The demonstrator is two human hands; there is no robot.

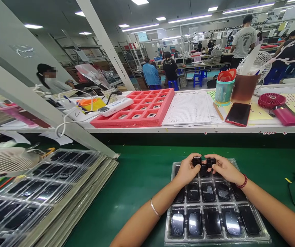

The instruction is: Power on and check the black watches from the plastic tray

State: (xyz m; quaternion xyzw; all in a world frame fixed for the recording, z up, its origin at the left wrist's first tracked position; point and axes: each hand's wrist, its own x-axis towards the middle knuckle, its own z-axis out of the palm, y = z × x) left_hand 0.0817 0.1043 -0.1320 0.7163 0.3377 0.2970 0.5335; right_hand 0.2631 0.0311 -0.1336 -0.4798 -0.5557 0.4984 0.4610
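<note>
Left black unit (196,161): clamped in left hand's (188,169) fingers. Right black unit (211,162): clamped in right hand's (224,168). Both held above clear tray's (214,240) far rows; paired handling apparently under way, steady pinches seemingly required.

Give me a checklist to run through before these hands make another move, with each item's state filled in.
1. Left hand gripping its small dark piece: ok.
2. Right hand gripping the other small piece: ok.
3. Clear tray resting on the green mat: ok.
4. Nearest row's five pockets filled with dark items: ok.
5. Every far-row pocket filled: cannot tell, the hands cover part.
6. Tray stack apart from this tray: ok.
</note>
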